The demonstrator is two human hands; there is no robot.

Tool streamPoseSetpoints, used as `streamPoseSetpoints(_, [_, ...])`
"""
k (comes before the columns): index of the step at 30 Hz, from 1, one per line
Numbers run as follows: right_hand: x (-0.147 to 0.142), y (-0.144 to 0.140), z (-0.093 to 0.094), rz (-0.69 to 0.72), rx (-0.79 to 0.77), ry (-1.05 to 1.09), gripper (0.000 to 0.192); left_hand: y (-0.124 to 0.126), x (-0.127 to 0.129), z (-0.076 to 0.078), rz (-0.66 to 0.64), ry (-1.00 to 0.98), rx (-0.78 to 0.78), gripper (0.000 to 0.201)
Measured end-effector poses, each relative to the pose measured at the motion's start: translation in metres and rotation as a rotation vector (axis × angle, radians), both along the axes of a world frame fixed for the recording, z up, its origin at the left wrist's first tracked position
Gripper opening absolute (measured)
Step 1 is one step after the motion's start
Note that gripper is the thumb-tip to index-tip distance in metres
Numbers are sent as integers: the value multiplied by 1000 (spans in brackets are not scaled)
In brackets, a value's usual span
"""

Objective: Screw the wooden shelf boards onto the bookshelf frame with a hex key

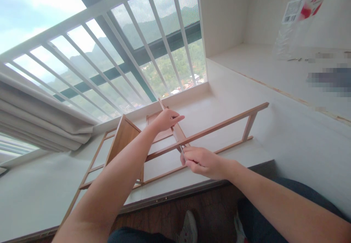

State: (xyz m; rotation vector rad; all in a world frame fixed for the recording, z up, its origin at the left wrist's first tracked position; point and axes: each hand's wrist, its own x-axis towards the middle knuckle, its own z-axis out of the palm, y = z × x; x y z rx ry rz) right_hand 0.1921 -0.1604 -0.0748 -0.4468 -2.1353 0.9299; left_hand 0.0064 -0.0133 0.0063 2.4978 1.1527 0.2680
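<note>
Two hands at work: our left hand (pixel 166 120) grips a wooden slat (pixel 175 128), our right hand (pixel 201 161) pinches a small tool (pixel 181 151). We judge the wooden frame (pixel 219 126) half assembled, panels still loose

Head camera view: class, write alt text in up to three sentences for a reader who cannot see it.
A person's left hand grips a slim wooden slat while the right hand holds a small metal tool where the slat meets the wooden frame. The frame lies on a pale window ledge. Behind it are white window bars, a grey curtain and a plastic bag.
</note>
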Motion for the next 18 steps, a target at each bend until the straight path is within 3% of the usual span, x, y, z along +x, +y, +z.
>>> streamPoseSetpoints(9, [6, -1, 10, 24, -143, 142, 27, 0, -2, 0, 23, 1, -22, 55])
streamPoseSetpoints(18, [6, -2, -3, -61, 116, -26, 25, 0, -2, 1, 10, -3, -24, 55])
